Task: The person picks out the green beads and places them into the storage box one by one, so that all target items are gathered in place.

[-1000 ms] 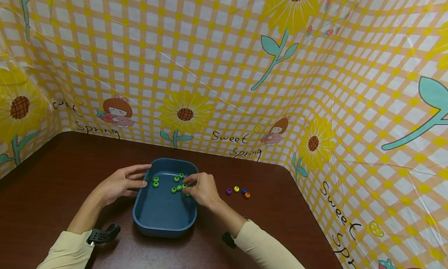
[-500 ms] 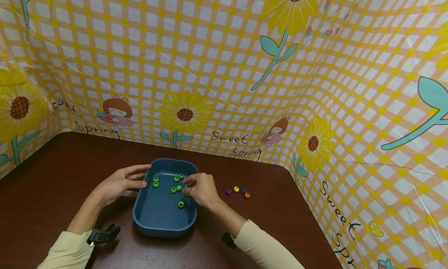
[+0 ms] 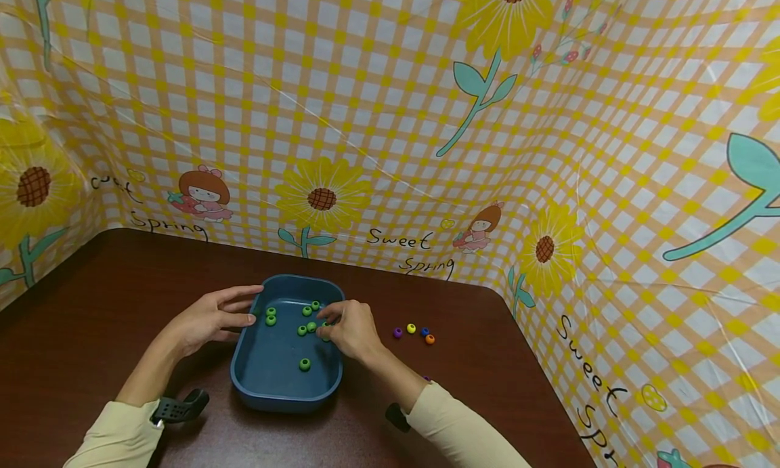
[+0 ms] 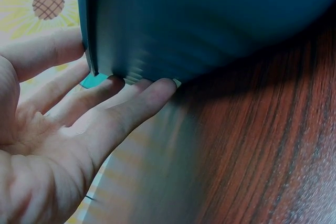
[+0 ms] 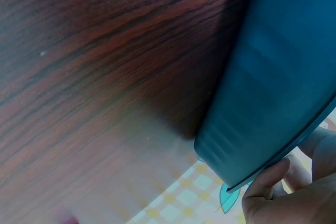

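Note:
A blue oblong tray sits on the table with several green beads inside. Against its left wall rest the spread fingertips of my left hand; the left wrist view shows these fingers touching the wall from outside. My right hand reaches over the right rim, its thumb and fingers bent and apart above the beads. One green bead is partly hidden by its thumb. A single green bead lies nearer the front, apart from the cluster. In the right wrist view, the tray's outer wall hides the beads.
Right of the tray on the dark wood table lie a purple bead, a yellow bead, a blue bead and an orange bead. Another purple bead peeks out beside the right forearm. A checked cloth encloses the table.
One green bead has come out from under my right hand and rolled toward the tray's front, then a little left. Both hands have stayed nearly still.

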### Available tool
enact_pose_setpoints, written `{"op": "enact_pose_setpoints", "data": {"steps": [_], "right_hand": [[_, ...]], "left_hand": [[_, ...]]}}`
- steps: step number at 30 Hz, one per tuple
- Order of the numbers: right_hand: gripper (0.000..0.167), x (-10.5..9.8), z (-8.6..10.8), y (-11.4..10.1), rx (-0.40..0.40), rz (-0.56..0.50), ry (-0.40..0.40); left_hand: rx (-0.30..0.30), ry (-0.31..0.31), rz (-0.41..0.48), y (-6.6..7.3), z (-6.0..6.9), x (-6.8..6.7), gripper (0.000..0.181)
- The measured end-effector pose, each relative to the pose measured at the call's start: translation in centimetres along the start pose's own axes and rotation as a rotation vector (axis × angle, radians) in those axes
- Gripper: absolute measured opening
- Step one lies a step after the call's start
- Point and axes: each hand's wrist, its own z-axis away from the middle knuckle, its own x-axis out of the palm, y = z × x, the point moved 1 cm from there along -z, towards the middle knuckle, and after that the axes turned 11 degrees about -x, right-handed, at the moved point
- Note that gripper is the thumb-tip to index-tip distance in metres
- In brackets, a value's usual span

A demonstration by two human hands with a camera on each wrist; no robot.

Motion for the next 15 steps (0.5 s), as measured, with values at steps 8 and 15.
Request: {"op": "enact_pose_setpoints", "data": {"steps": [8, 15], "right_hand": [[0.016, -0.1, 0.2, -0.1, -0.005, 0.005, 0.017], [0.014, -1.1, 0.1, -0.2, -0.002, -0.054, 0.062]], "left_hand": [[0.002, -0.009, -0.003, 0.1, 0.0, 0.2, 0.070], [-0.008, -0.007, -0.021, 0.2, 0.0, -0.1, 0.070]]}}
